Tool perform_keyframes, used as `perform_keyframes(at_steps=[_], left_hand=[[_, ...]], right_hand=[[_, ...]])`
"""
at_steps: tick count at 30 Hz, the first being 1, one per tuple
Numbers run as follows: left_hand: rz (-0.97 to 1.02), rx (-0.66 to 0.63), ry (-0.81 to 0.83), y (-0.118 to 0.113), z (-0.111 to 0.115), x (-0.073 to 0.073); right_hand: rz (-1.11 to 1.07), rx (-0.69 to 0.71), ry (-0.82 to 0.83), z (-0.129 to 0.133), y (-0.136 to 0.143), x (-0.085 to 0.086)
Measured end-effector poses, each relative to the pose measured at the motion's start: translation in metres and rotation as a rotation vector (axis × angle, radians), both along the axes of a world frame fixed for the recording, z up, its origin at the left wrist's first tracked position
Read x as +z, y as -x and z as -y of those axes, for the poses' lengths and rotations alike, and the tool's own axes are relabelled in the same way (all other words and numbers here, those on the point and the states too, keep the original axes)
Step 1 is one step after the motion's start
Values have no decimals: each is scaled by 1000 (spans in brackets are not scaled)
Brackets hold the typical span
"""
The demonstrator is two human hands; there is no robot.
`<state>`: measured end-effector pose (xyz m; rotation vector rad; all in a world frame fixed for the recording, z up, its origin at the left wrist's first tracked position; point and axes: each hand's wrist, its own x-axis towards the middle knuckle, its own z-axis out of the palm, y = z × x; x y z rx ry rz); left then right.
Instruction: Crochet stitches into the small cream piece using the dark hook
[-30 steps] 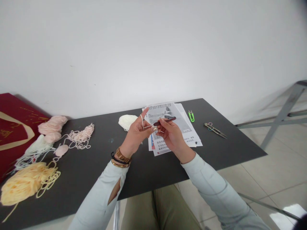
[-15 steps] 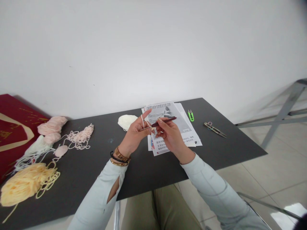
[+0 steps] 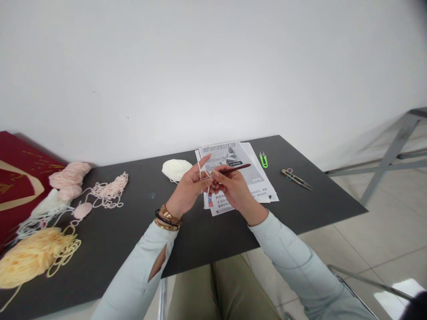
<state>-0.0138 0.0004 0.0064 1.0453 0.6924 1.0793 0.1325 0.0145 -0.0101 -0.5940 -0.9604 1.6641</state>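
Black table [image 3: 320, 200]; left hand [image 3: 186, 190], index finger [image 3: 203, 163] raised, touching right hand [image 3: 236, 189].

Both hands [image 3: 187, 190] [image 3: 236, 187] meet; left index finger [image 3: 204, 160] raised.

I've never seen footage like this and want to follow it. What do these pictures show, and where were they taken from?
There is no machine here: these are a person's two bare hands, seen by a camera worn on the head, facing forward and down. The left hand holds a strand of white yarn, looped over its raised index finger. The right hand holds a slim dark-red tool; its tip is too small to make out. On the dark table are printed sheets, a white yarn ball, green snips and scissors. Pink yarn and yellow yarn lie at the left, near a red bag.
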Motion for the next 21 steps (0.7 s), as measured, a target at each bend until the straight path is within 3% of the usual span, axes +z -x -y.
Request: perform_keyframes(at_steps=[3, 11, 21], left_hand=[[16, -76, 29, 6, -2, 2], [143, -108, -13, 13, -3, 1], [77, -92, -9, 10, -1, 3]], right_hand=[[-5, 17, -1, 0, -1, 2], [-64, 18, 11, 6, 0, 5], [-5, -37, -100, 8, 0, 3]])
